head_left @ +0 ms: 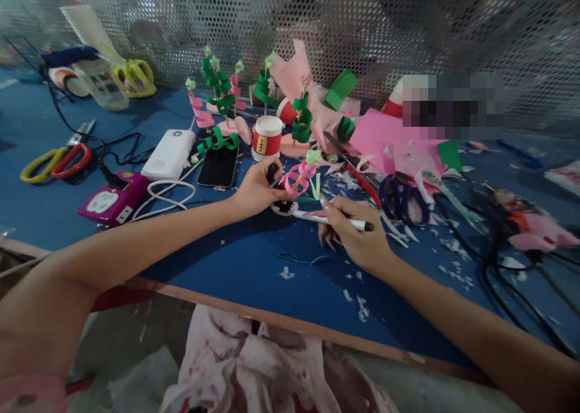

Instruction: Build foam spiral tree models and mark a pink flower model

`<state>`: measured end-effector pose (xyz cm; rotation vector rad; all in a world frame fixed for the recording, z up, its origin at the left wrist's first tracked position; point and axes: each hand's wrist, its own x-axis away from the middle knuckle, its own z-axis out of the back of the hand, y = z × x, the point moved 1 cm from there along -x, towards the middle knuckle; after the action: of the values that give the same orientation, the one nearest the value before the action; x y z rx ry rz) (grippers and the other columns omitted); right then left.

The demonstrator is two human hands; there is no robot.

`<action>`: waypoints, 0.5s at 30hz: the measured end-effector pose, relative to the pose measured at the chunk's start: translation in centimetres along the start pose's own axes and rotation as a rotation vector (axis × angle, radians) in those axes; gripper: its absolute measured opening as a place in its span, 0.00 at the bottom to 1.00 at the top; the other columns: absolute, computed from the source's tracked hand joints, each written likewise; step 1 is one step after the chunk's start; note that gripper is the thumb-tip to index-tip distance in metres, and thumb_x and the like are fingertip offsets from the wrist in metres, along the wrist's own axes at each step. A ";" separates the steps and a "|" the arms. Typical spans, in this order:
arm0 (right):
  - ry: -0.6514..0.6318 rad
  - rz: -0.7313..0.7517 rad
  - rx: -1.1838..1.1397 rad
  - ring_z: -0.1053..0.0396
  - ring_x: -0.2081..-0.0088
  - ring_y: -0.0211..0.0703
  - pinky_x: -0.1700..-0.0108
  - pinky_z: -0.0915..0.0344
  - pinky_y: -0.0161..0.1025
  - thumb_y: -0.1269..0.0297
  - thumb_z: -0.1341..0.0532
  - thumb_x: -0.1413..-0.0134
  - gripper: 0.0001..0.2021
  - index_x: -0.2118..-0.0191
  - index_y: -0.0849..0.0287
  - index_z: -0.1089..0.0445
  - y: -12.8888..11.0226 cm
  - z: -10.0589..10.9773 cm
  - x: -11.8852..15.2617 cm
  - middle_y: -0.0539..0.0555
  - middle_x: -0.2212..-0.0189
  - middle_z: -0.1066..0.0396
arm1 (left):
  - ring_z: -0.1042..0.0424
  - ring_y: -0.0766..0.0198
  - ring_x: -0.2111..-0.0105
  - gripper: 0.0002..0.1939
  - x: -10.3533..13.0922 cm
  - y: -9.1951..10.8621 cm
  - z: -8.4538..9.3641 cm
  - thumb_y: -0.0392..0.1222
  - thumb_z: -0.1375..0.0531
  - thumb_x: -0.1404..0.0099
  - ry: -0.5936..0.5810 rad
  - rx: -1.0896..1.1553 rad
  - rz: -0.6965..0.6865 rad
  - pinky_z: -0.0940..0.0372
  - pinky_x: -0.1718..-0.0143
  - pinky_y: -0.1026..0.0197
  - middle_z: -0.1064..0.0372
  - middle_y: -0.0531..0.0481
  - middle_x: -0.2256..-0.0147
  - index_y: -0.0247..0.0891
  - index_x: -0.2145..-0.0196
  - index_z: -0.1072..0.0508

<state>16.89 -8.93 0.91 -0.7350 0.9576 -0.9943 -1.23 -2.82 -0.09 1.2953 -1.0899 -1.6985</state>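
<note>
Near the middle of the blue table, my right hand [353,229] grips a white marker [312,216] with a black end. Its tip points left to a small white disc [284,208] with a black, notched-looking centre. My left hand [259,189] is closed beside the disc, with a small black piece like a pen cap [272,172] between thumb and fingers. Just right of these fingers is a pink curled paper strip [296,180] around a stick, topped with pale green paper. A light green strip [316,186] stands by my right fingertips; whether they touch it I cannot tell.
Paper plants [220,93] on sticks, a red-and-white tub [267,137] and a phone [218,166] lie behind. Left are a power bank [170,153], purple socket block [113,198] and scissors [57,161]. Blue-handled scissors [405,201], pink paper [385,138], scraps and cables lie right.
</note>
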 end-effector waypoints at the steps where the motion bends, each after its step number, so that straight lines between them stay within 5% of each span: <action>1: 0.009 -0.009 -0.002 0.41 0.86 0.33 0.84 0.45 0.34 0.57 0.45 0.44 0.19 0.83 0.56 0.42 0.0 0.0 0.0 0.48 0.87 0.36 | 0.37 0.68 0.76 0.27 0.0 0.0 0.0 0.32 0.31 0.62 -0.001 0.003 -0.002 0.38 0.76 0.62 0.50 0.60 0.81 0.40 0.78 0.50; 15: 0.087 -0.081 -0.065 0.41 0.87 0.33 0.85 0.45 0.34 0.56 0.44 0.44 0.18 0.83 0.56 0.40 0.0 0.0 0.0 0.48 0.87 0.36 | 0.37 0.69 0.77 0.27 0.0 0.1 0.0 0.34 0.30 0.62 -0.012 0.018 -0.010 0.39 0.76 0.63 0.50 0.60 0.81 0.40 0.78 0.50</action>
<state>16.89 -8.89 0.91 -0.7947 1.0464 -1.0772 -1.20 -2.89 -0.01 1.3045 -1.1097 -1.7095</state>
